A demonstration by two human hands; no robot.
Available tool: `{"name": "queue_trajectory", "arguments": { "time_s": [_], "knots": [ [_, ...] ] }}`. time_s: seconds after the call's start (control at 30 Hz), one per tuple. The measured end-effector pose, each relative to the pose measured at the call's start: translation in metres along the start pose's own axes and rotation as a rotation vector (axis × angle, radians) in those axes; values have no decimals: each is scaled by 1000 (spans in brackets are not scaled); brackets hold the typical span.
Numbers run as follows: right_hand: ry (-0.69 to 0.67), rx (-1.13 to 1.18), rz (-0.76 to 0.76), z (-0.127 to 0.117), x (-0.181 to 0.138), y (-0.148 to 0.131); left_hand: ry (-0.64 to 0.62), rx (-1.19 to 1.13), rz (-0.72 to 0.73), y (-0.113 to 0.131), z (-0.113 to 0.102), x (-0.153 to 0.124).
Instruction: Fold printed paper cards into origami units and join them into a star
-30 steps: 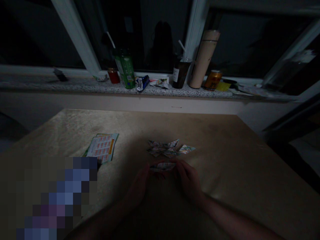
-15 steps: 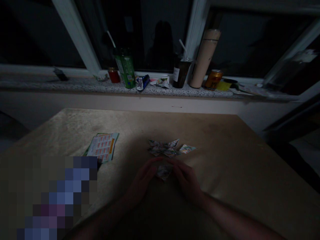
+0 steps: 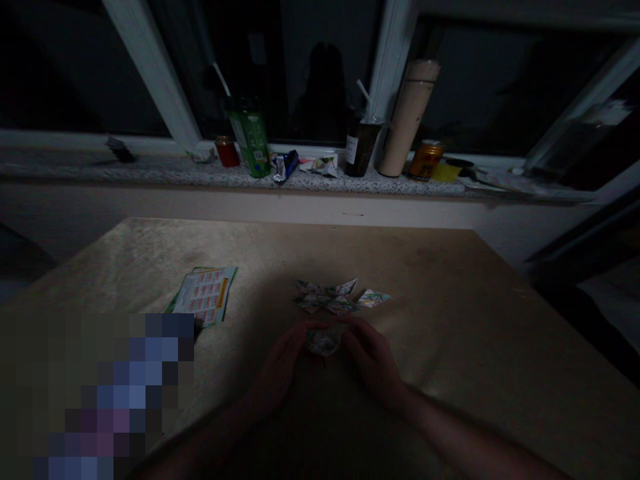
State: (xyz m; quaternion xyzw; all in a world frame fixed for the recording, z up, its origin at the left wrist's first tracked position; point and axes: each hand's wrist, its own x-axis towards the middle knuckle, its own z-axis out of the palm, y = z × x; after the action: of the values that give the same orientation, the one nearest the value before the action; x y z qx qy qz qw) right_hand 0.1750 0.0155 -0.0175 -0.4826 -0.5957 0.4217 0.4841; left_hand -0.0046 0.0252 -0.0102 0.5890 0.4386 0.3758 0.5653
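Observation:
Between my hands is a small piece of folded, printed paper (image 3: 323, 342), dim in the shadow over the table. My left hand (image 3: 283, 357) grips its left edge with fingers bent inward. On the other edge, my right hand (image 3: 369, 348) holds it between thumb and fingers. Just beyond my fingertips lies a folded paper piece with several pointed flaps (image 3: 327, 296). A single diamond-shaped folded paper (image 3: 375, 298) rests at its right, close beside it. Some of the held paper's edges are hidden by my fingers.
A stack of printed sheets (image 3: 204, 295) lies on the table (image 3: 450, 320) to the left. On the windowsill (image 3: 175, 173) stand a green bottle (image 3: 254, 143), a dark cup with a straw (image 3: 360, 150), a pink flask (image 3: 409, 120) and an orange can (image 3: 427, 160). The lower left is pixelated.
My hands have moved slightly apart, the left one shifting left. The held paper looks wider and more of it shows. Papers on the table have stayed in place.

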Motion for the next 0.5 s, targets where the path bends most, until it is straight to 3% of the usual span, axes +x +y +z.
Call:
{"name": "queue_trajectory", "arguments": {
  "time_s": [0.5],
  "knots": [
    [69, 180, 110, 3, 3, 5, -24, -50, -52, -3, 3, 0]
  ]
}}
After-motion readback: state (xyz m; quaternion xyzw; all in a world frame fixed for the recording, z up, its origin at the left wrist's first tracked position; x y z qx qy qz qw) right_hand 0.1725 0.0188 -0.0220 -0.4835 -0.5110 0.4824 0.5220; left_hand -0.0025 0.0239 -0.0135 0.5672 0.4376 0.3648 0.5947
